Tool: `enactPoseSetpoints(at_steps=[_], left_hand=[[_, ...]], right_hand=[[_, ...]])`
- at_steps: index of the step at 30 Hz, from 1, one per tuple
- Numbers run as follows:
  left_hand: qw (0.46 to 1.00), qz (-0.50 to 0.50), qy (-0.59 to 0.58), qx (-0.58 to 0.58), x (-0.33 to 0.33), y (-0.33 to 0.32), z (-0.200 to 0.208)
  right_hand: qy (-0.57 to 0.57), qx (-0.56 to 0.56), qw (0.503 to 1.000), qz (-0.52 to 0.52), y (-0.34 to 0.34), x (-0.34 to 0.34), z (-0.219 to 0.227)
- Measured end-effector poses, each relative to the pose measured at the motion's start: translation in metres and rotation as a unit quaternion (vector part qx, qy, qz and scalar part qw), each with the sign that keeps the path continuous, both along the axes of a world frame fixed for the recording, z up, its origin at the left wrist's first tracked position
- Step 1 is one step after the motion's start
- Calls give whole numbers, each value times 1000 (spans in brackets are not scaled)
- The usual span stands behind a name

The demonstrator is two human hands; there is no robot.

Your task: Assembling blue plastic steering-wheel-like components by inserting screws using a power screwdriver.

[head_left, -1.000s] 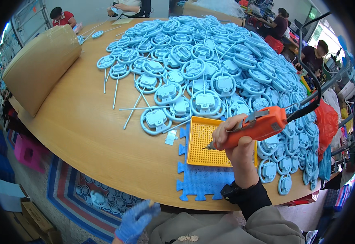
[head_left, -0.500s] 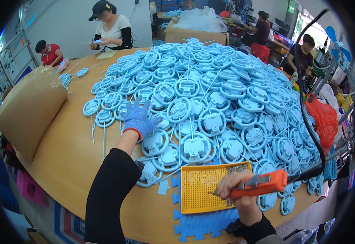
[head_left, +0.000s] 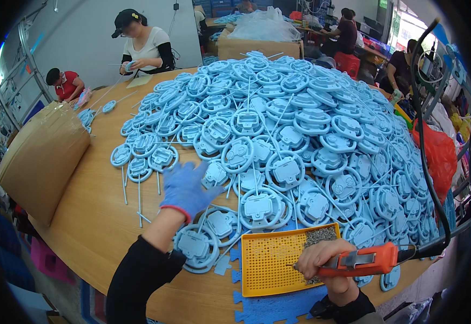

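My left hand (head_left: 188, 188), in a blue glove with a red cuff, is over the left front edge of a heap of light-blue plastic wheel-shaped parts (head_left: 258, 208). Its fingers are spread, slightly blurred, and nothing shows in them. Just below it lies a part with a rectangular centre (head_left: 195, 245), on top of another. My right hand (head_left: 324, 259) grips an orange electric screwdriver (head_left: 368, 261), its tip pointing left above a yellow perforated tray (head_left: 270, 264). Small screws (head_left: 322, 234) are piled at the tray's right end.
The tray sits on a blue foam mat (head_left: 273, 306) on the wooden table (head_left: 92, 216). A black cable (head_left: 420, 135) drops to the screwdriver. A cardboard box (head_left: 44, 156) stands at the left, a red bag (head_left: 434, 156) at the right. Another person (head_left: 148, 51) works across the table.
My left hand has drawn back toward me, uncovering a part where it was. Parts in front of it have shifted closer. My right hand still holds the screwdriver over the tray.
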State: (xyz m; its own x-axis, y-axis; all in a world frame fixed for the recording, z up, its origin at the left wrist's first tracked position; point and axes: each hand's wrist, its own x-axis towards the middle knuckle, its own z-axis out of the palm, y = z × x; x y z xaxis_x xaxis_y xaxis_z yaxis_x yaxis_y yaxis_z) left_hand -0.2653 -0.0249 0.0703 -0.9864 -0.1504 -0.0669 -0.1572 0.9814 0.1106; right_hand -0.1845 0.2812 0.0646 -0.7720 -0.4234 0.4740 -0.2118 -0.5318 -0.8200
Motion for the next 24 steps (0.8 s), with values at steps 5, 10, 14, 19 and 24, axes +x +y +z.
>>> enactPoseSetpoints(at_steps=[5, 10, 14, 19, 24], left_hand=[[984, -79, 145, 62, -62, 23, -51], [972, -68, 135, 182, -81, 19, -71], [764, 21, 70, 641, -59, -12, -81], [505, 89, 125, 849, 22, -8, -51], [572, 75, 63, 814, 180, 34, -22]], right_hand=[[-4, -21, 999, 24, -7, 3, 7], [-8, -17, 1000, -10, 7, 10, 6], [-7, -30, 999, -9, 10, 15, 1], [21, 12, 1000, 4, 11, 8, -13], [-38, 39, 998, -37, -11, 15, -7]])
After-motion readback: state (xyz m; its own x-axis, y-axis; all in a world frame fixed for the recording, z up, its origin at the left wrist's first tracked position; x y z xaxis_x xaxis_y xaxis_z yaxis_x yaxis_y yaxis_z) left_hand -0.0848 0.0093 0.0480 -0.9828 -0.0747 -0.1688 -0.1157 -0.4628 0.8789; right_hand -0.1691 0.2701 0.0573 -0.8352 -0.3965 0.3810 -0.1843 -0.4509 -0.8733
